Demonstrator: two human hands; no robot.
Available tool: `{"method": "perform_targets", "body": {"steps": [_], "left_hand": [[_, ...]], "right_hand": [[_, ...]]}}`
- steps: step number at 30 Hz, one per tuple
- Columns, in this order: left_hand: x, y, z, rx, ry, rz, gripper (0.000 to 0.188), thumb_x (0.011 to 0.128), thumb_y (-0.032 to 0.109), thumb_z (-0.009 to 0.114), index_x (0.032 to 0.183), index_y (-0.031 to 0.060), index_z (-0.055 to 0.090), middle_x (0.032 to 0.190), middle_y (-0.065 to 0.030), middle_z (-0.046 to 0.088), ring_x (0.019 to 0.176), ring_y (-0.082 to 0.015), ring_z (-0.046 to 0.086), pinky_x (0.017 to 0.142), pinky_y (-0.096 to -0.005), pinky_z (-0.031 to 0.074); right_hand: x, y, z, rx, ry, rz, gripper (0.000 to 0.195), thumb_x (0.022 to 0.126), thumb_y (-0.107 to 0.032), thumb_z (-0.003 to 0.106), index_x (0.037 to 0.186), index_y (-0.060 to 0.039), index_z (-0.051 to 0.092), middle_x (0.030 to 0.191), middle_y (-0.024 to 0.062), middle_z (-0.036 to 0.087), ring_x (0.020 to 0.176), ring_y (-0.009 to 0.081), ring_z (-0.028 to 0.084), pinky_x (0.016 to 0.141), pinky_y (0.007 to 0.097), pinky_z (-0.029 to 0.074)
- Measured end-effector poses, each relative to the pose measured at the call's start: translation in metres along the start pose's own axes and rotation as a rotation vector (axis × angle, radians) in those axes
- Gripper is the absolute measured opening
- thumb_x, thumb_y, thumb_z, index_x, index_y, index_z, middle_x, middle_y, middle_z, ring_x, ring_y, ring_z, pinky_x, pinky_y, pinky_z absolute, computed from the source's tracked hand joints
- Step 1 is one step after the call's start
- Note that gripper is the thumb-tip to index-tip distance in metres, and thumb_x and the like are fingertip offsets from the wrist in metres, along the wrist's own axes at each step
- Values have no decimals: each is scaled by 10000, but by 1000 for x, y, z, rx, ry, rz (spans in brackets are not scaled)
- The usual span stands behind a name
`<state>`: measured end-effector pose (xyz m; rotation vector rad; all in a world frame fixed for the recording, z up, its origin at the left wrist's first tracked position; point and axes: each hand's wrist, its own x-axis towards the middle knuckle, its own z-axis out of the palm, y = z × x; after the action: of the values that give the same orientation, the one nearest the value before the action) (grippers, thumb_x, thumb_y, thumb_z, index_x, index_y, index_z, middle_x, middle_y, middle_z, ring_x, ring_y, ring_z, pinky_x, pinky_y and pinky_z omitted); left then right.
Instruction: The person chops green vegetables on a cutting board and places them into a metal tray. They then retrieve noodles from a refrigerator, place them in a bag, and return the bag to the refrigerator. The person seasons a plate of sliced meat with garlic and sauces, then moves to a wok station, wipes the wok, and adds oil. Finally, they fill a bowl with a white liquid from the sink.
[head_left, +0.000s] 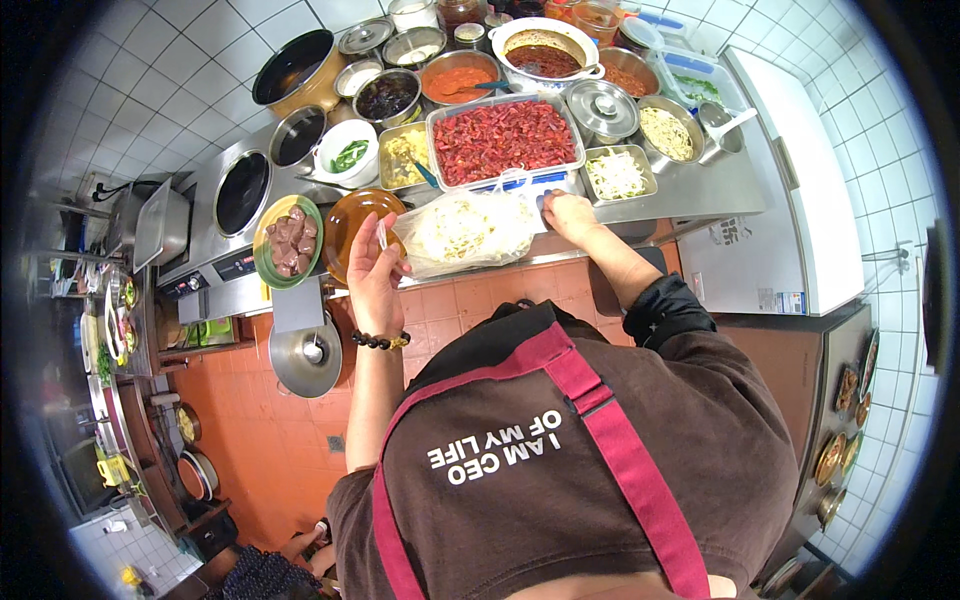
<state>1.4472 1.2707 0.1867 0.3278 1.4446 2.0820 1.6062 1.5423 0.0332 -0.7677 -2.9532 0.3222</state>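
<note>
A clear plastic bag of bean sprouts (469, 231) lies at the front edge of the steel counter. My left hand (375, 259), with a beaded bracelet on the wrist, pinches the bag's plastic at its left end. At the bag's right end is my right hand (566, 214), fingers bent; what they grip cannot be made out. Behind the bag stands a tub of chopped red chillies (499, 142). A square metal tray of bean sprouts (617, 174) is beyond my right hand. A brown glass plate (349, 229) sits partly behind my left hand.
A green-rimmed plate of dark meat pieces (287, 240) is at the left, before a round cooktop opening (242, 193). Pots and bowls of sauces crowd the counter's back, with a lidded steel pot (602, 109) among them. A white freezer (787, 187) stands right. Another person (274, 570) is at lower left.
</note>
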Motion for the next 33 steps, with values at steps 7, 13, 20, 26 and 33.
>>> {"method": "perform_targets", "body": {"steps": [7, 13, 20, 26, 33], "left_hand": [[6, -13, -25, -96, 60, -8, 451, 783, -73, 460, 1218, 44, 433, 1195, -95, 520, 633, -51, 489, 566, -184, 436], [8, -15, -27, -154, 90, -31, 448, 781, -79, 453, 1214, 35, 429, 1189, -101, 523, 617, -62, 494, 568, -193, 440], [8, -15, -27, -176, 100, -35, 449, 780, -81, 453, 1213, 32, 427, 1190, -105, 519, 643, -67, 499, 580, -196, 441], [7, -13, -25, -196, 91, -30, 444, 779, -76, 454, 1209, 32, 430, 1186, -104, 522, 669, -68, 510, 596, -194, 450], [7, -12, -22, -150, 94, -16, 442, 781, -74, 453, 1212, 18, 427, 1188, -119, 518, 688, -77, 523, 612, -194, 460]], "right_hand": [[18, -33, -69, 421, 318, 64, 85, 749, -173, 589, 771, -91, 583, 793, 90, 591, 764, 276, 593, 653, 378, 470], [66, -19, -88, 164, 187, -302, 77, 718, -127, 597, 793, -115, 609, 815, 71, 572, 851, 263, 569, 719, 365, 459], [96, -17, -90, 111, -180, -371, 100, 669, -106, 624, 765, -125, 645, 823, 65, 578, 857, 252, 571, 713, 365, 443], [89, -10, -100, 273, -22, -340, 81, 690, -119, 605, 764, -87, 612, 832, 70, 564, 845, 252, 568, 719, 359, 446], [21, 0, -94, 454, -114, -155, 91, 722, -138, 586, 772, -65, 567, 725, 113, 603, 696, 271, 593, 641, 366, 460]]}}
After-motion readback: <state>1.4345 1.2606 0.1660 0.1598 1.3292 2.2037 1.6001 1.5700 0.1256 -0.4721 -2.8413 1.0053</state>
